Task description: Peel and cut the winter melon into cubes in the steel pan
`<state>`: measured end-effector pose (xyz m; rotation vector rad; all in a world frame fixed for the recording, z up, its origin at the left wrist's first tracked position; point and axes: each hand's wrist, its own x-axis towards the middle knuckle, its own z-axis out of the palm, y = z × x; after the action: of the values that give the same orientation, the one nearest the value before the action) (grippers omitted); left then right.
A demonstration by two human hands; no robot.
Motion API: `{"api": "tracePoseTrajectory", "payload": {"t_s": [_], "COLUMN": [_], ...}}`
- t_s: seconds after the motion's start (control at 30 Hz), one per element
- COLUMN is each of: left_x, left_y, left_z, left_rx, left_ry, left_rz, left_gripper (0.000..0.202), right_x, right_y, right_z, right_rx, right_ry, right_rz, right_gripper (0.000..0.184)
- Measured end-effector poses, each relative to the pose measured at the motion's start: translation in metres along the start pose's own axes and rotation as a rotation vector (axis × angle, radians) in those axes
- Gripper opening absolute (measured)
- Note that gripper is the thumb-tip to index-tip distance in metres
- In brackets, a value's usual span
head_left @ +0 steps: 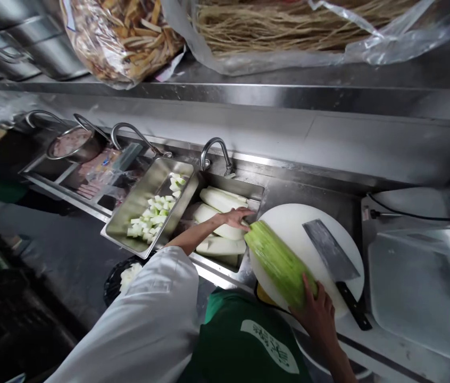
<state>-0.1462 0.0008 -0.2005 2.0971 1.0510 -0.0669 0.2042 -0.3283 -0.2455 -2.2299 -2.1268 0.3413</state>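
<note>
A long, light green gourd [278, 260] lies slantwise over the left part of a round white cutting board [289, 213]. My right hand [317, 304] is closed around its near end, fingers on the top side. At the far end, above the sink's edge, my left hand [236, 218] has its thumb and fingers at the gourd's tip; the exact contact is partly hidden. A cleaver [331, 250] rests flat on the board to the right, its black handle past the rim. Pale peeled gourd pieces [221, 246] fill the sink left of the board.
A steel pan [129, 207] of pale cubes sits left of the sink, below curved faucets [215, 146]. Farther left are a pot [71, 144] and packaged meat [93, 173]. A black bin [115, 279] stands below. Bagged dried food [129, 37] sits on the overhead shelf [249, 96].
</note>
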Motion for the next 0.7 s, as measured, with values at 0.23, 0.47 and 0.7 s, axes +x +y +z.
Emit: {"api": "tracePoseTrajectory", "payload": {"t_s": [0.23, 0.47, 0.7], "left_x": [0.051, 0.110, 0.081], "left_y": [-0.078, -0.115, -0.107], "left_z": [-0.091, -0.102, -0.057], "left_rx": [-0.030, -0.089, -0.111], "left_ry": [0.449, 0.596, 0.631], "left_rz": [-0.303, -0.399, -0.370], "left_gripper": [0.074, 0.053, 0.049], "right_x": [0.001, 0.002, 0.002], "right_y": [0.006, 0.006, 0.010], "right_z": [-0.002, -0.011, -0.012], "right_rx": [-0.017, 0.002, 0.038], "right_ry": [-0.030, -0.028, -0.046], "right_rz": [-0.026, -0.042, -0.042], "right_gripper": [0.101, 0.103, 0.103]}}
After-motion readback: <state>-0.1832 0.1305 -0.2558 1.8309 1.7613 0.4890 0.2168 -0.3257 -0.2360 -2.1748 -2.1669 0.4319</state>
